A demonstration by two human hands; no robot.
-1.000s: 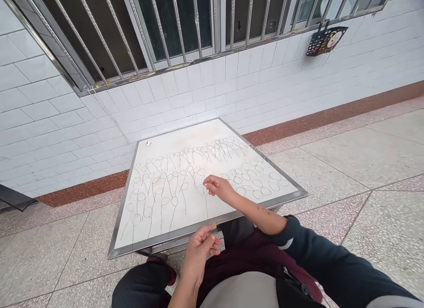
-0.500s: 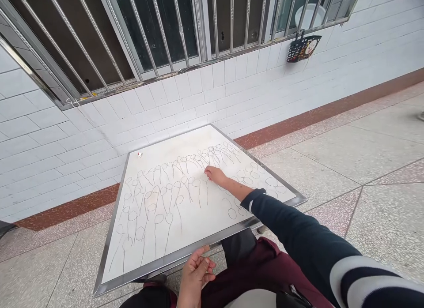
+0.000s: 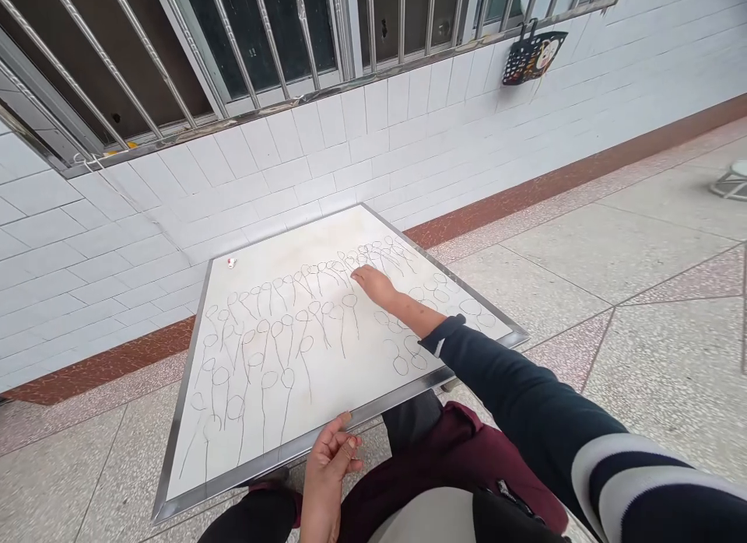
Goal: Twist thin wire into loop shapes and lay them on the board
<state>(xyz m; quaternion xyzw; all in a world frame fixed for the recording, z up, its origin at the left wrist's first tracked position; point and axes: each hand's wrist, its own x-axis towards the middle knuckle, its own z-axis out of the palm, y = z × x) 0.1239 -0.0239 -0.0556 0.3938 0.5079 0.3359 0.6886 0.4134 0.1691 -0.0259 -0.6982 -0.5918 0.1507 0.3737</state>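
A white board table (image 3: 327,380) with a metal edge carries several thin dark looped wires (image 3: 350,302), each a ring with a tail or tails. Over the row at the middle, my right hand (image 3: 373,285) reaches in with its fingers together; what they hold, if anything, is too small to make out. My left hand (image 3: 330,465) is at the near edge of the board, fingers curled and thumb close to the fingertips; nothing clear shows between them. Plain rings (image 3: 401,365) lie on the board's right part.
A small white and red object (image 3: 232,263) sits near the board's far left corner. Behind is a white tiled wall (image 3: 280,154) with barred windows and a hanging dark basket (image 3: 532,57). A round stool (image 3: 732,180) stands at the far right.
My right hand has shifted slightly toward the far row of wires, leaving a looped wire visible nearer me. The view has tilted a little; my left hand keeps its place by the edge.
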